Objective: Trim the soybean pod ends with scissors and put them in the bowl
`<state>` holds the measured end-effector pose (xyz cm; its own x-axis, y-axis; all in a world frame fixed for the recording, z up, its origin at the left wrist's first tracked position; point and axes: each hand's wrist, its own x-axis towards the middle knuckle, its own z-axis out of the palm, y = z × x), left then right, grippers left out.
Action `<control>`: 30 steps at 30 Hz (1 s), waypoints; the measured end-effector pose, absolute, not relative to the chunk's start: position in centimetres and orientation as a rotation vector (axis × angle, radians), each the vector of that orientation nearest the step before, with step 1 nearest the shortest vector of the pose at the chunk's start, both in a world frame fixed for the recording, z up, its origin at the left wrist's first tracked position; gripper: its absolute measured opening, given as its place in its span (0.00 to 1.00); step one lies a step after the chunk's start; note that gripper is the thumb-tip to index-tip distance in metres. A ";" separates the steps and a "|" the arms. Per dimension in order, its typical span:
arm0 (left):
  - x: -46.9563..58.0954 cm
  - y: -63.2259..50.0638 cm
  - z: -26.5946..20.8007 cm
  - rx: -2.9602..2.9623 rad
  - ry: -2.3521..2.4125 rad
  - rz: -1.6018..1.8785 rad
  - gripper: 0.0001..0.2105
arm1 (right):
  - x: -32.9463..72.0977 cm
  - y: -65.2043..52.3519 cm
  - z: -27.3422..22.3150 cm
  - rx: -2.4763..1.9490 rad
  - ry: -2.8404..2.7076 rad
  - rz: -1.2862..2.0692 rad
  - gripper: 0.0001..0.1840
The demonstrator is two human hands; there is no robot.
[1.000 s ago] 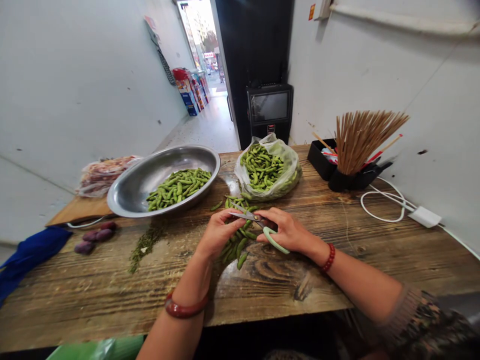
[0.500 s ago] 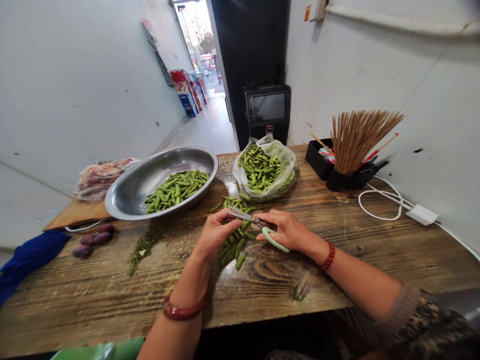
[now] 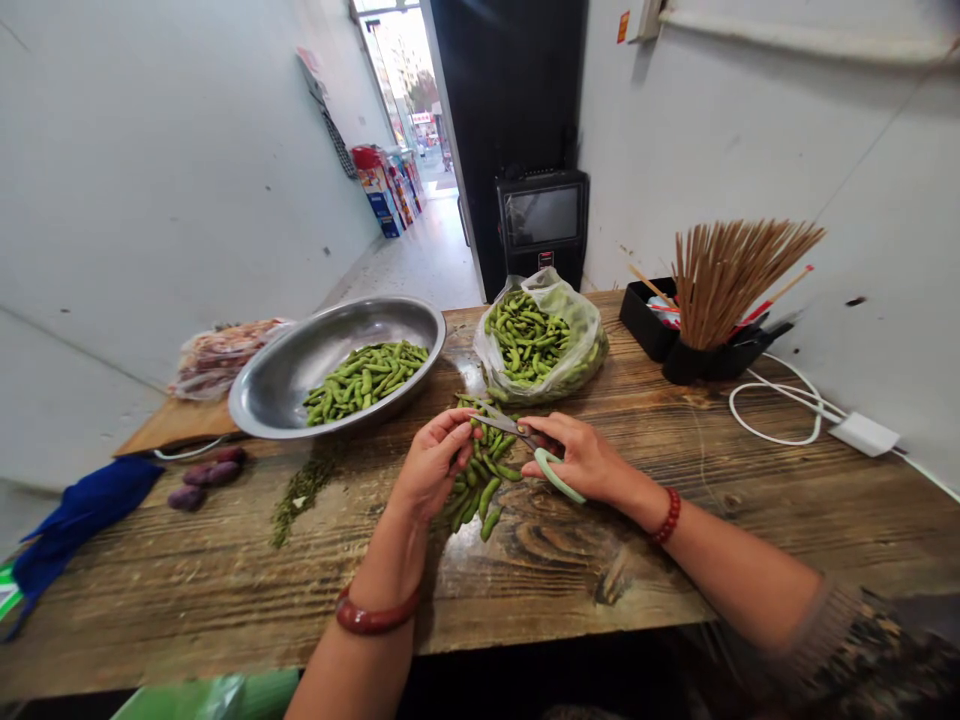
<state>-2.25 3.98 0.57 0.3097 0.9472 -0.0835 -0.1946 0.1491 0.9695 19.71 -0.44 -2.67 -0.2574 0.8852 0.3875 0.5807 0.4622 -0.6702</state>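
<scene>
Loose green pods [image 3: 489, 492] lie in a pile on the wooden table [image 3: 645, 590], beneath and between a person's hands; they look light, firm yet a little pliant, perhaps slightly slippery, and likely best pinched at mid-length, clear of the tips. The left hand [image 3: 433, 462] makes a narrow pinch beside the parted blades of scissors [image 3: 517, 428]; whether a pod sits between its fingertips is too small to tell. The right hand [image 3: 583, 458] curls around the scissors' pale green handles.
</scene>
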 end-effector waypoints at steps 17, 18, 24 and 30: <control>-2.3 4.0 -0.5 1.195 0.907 1.005 0.09 | 19.6 -1.0 -1.9 -1.197 -2.042 0.535 0.30; -2.3 4.0 -0.5 1.201 0.908 1.003 0.09 | 19.6 -1.0 -1.9 -1.197 -2.043 0.537 0.30; -2.2 3.9 -0.3 1.182 0.907 1.015 0.09 | 19.7 -1.0 -2.0 -1.190 -2.066 0.503 0.29; -2.1 3.7 0.0 1.178 0.888 1.002 0.09 | 19.8 -1.0 -2.0 -1.195 -2.102 0.439 0.29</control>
